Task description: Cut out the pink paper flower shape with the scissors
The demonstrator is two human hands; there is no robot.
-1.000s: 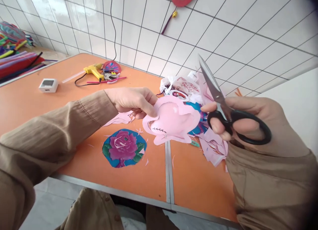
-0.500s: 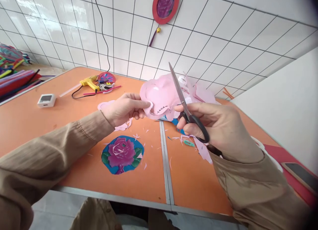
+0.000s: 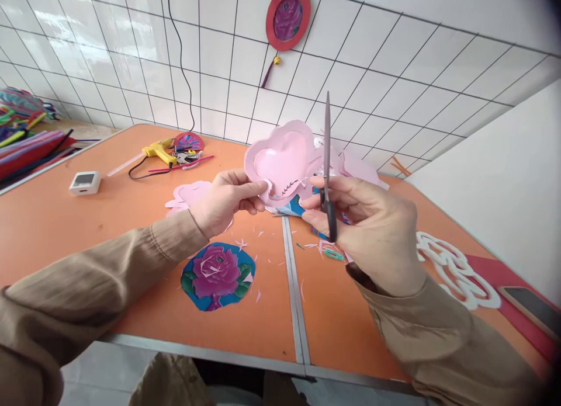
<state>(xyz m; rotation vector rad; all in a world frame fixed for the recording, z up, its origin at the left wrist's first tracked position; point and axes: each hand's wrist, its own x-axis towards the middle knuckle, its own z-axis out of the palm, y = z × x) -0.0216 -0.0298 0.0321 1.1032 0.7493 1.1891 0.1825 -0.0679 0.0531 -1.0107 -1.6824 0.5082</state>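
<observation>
My left hand [image 3: 236,198] pinches the left edge of a pink scalloped paper cut-out [image 3: 280,163], which has a small printed leaf sprig near its lower edge. In my right hand [image 3: 372,231] is a pair of scissors [image 3: 327,155] with black handles, its blades together and pointing up. The right fingertips are close to the paper's right edge; whether they touch it I cannot tell. A round fabric piece with a purple rose [image 3: 217,274] lies on the orange table [image 3: 245,336] below, a few pink scraps on it.
At the back left are a yellow glue gun [image 3: 160,152], pliers [image 3: 187,157] and a small white device [image 3: 85,183]. White ring shapes [image 3: 464,271] and a phone [image 3: 530,306] on red sheets lie at the right. More pink paper [image 3: 362,169] sits behind my right hand.
The scissors have swung from leaning left to nearly upright, and my right hand has shifted slightly left. The pink paper now faces me more, still in my left hand.
</observation>
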